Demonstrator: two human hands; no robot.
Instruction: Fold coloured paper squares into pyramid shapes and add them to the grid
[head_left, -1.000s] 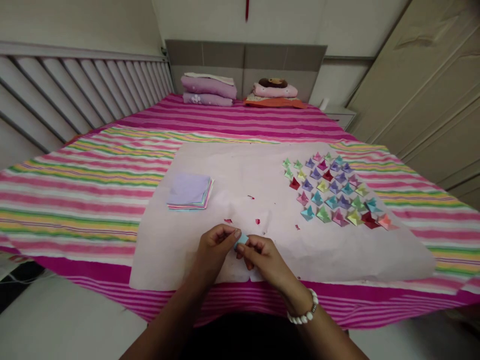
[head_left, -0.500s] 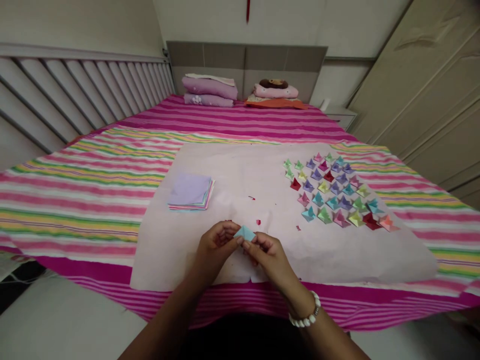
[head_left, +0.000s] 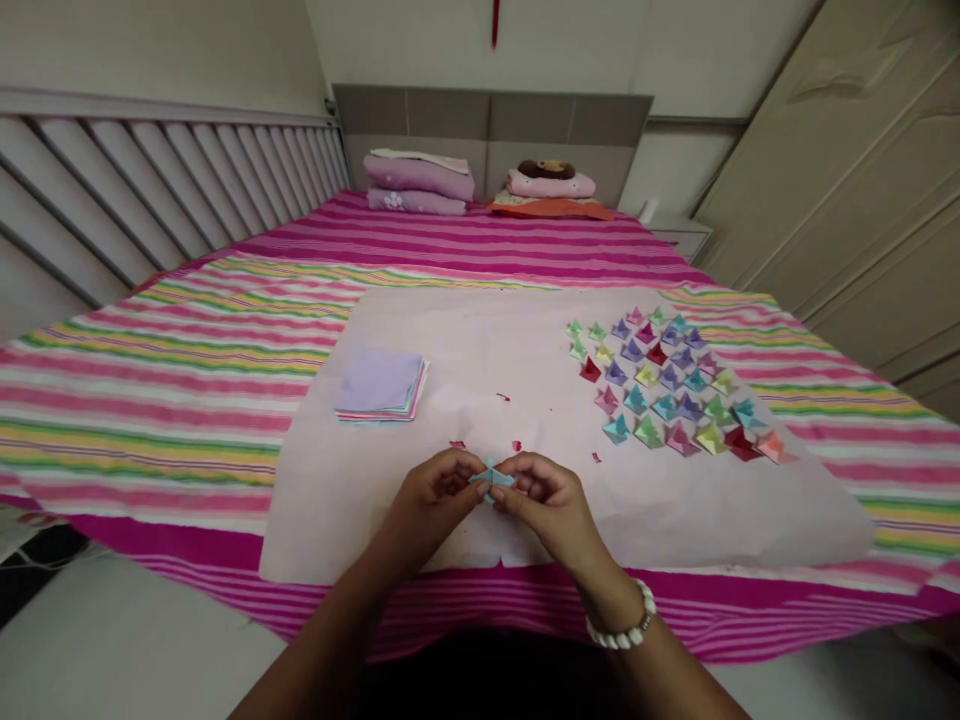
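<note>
A small light-blue folded paper (head_left: 491,480) is pinched between both hands, just above the large pale sheet (head_left: 480,330). My left hand (head_left: 435,495) grips its left side with thumb and fingers, and my right hand (head_left: 547,500) grips its right side. One corner of the paper points up between the fingertips; parts of it are covered by the thumbs. Small red paper scraps (head_left: 517,446) lie just beyond the hands. To the left on the sheet sits a stack of square coloured papers (head_left: 381,382), lilac on top.
Rows of folded paper pieces (head_left: 670,378) in several colours stand on the sheet's right side. The sheet lies on a striped bedspread (head_left: 187,370). Folded bedding (head_left: 418,180) rests by the headboard (head_left: 495,120). A slatted rail (head_left: 187,180) runs along the left.
The light-blue paper has gone from a flat triangular shape to a pointed form with its sides spread out. My right hand has shifted slightly right, and its fingers have moved to the paper's right tip.
</note>
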